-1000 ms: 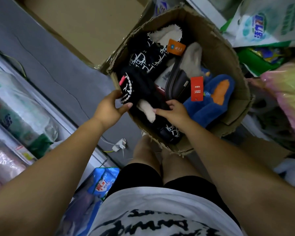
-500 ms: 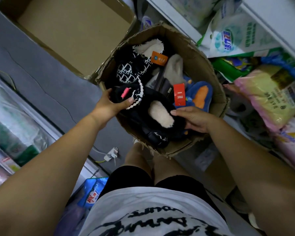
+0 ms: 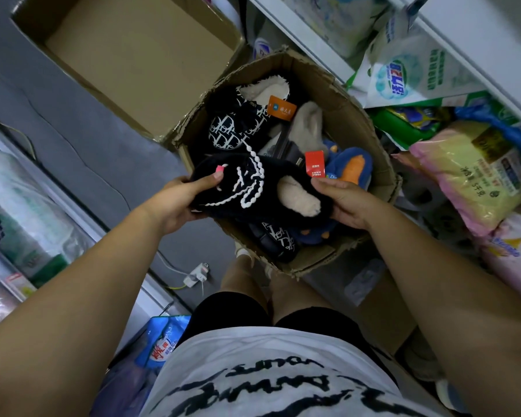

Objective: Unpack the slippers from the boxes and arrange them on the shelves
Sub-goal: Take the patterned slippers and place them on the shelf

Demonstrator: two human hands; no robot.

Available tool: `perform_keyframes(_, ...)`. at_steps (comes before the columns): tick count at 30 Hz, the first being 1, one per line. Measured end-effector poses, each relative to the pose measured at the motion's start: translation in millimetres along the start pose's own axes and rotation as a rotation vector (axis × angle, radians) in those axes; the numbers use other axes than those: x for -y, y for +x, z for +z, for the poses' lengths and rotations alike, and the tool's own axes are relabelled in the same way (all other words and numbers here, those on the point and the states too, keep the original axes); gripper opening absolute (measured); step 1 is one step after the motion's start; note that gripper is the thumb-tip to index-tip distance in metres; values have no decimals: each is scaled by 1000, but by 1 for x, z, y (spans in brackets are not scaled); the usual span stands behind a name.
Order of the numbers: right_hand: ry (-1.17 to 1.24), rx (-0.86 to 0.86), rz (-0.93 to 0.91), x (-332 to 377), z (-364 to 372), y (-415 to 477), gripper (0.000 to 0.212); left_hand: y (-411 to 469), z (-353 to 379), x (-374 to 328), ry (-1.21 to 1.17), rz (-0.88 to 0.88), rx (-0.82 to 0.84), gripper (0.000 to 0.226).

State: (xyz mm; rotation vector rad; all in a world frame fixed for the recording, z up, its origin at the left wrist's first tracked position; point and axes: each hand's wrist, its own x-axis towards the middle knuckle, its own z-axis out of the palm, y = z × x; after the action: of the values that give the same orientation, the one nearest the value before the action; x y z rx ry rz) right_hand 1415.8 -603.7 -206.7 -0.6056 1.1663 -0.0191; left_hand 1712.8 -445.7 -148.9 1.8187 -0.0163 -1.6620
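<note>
Two hands hold a black fluffy slipper just above an open box of slippers.

The left hand (image 3: 178, 206) has its grip clamped on the toe end of the black slipper (image 3: 247, 188), thumb on top. The right hand (image 3: 346, 206) clamps the heel end beside the cream lining. Holding both ends probably keeps it level as it lifts out of the pile. Below, the cardboard box (image 3: 346, 115) holds a black patterned slipper (image 3: 226, 133), a blue slipper (image 3: 349, 167) and tagged others. A second open box (image 3: 133, 55) stands beyond. The shelf (image 3: 310, 34) to the right carries detergent bags (image 3: 409, 73).
</note>
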Motion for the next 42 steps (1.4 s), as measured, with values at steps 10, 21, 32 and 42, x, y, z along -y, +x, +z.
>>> perform_keyframes(10,122,-71,-148,13,40,10,59,-8,-1,13,-466,127,-260,64)
perform_keyframes(21,-419,-536,-187,-60,28,14,50,1,-4,48,-717,110,-490,37)
perform_keyframes(32,-744,-433,-422,3,30,57,49,-1,22,55,-837,143,-232,63)
perform_keyframes(42,-1081,-346,-201,48,13,132,93,57,28,53,-941,121,-168,65)
